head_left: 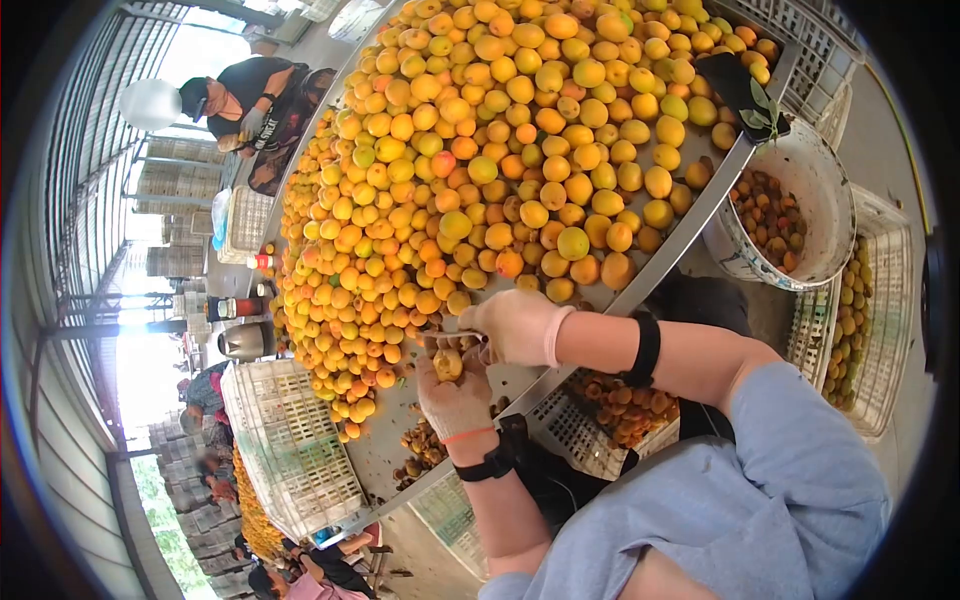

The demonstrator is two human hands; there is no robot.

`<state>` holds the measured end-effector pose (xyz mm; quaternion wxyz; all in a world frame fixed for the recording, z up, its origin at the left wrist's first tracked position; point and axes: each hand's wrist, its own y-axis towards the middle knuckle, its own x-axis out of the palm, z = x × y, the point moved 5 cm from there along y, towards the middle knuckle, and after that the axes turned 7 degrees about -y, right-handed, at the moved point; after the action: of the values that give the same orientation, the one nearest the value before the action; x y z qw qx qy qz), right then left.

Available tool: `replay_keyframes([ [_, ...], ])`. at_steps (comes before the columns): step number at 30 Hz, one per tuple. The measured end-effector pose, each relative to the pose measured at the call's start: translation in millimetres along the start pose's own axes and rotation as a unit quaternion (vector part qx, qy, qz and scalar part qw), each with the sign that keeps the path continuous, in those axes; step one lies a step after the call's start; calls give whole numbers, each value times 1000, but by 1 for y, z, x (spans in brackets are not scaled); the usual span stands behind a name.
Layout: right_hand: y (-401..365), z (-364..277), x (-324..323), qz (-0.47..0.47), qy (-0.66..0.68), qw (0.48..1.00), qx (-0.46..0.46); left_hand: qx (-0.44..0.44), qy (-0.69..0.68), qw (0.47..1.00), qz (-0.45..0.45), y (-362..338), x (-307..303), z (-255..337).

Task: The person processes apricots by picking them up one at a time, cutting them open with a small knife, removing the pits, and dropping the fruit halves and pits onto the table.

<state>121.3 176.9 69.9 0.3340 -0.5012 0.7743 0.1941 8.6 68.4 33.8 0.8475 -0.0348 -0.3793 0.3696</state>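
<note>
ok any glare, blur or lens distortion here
Head view: black-rimmed fisheye bends the pale ribbed wall; daylight burns out the openings beside it; round whitish blur next to the black-shirted person; round yellow-orange fruit fairly sharp.

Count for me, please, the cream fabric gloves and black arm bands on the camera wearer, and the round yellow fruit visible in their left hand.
Cream fabric gloves: 2
Black arm bands: 2
Round yellow fruit in the left hand: 1
Total: 5
</note>
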Motion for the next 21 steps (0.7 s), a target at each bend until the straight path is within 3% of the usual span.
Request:
replay_keyframes([
  [2,6,14,7,36,22,999,-7,-3,-100,993,66,-20,12,5],
  [3,8,25,-2,117,134,984,15,-24,-122,992,2,-31,6,6],
  [4,10,40,-11,197,240,950,37,-23,-124,992,3,-45,-1,7],
  [5,25,64,-8,240,442,864,-3,-23,28,999,-23,-61,-3,4],
  [6,36,85,-4,271,621,735,-42,-22,180,982,-48,-75,2,0],
  [7,26,76,-27,271,620,735,-40,-96,215,970,-67,-90,15,-9],
  [8,10,73,-49,274,538,795,58,-97,215,970,-66,-88,16,-9],
  [9,-5,70,-67,272,444,840,154,-53,379,922,-65,-81,19,-2],
  [10,-10,66,-72,271,444,840,155,-7,531,845,-62,-73,30,5],
  [11,-14,65,-73,258,491,815,167,8,580,815,-9,-59,44,14],
  [13,-19,64,-72,248,536,787,179,89,658,747,-27,2,30,23],
  [15,-22,60,-69,238,536,795,157,28,678,733,57,57,16,18],
  [16,-22,60,-66,244,535,793,159,28,679,732,51,71,13,8],
  [18,-13,62,-57,263,502,812,142,79,819,562,87,90,18,-2],
  [20,-15,64,-54,277,496,814,122,82,833,541,84,93,20,-7],
  [21,-21,57,-59,225,498,824,145,83,847,518,86,91,21,-8],
])
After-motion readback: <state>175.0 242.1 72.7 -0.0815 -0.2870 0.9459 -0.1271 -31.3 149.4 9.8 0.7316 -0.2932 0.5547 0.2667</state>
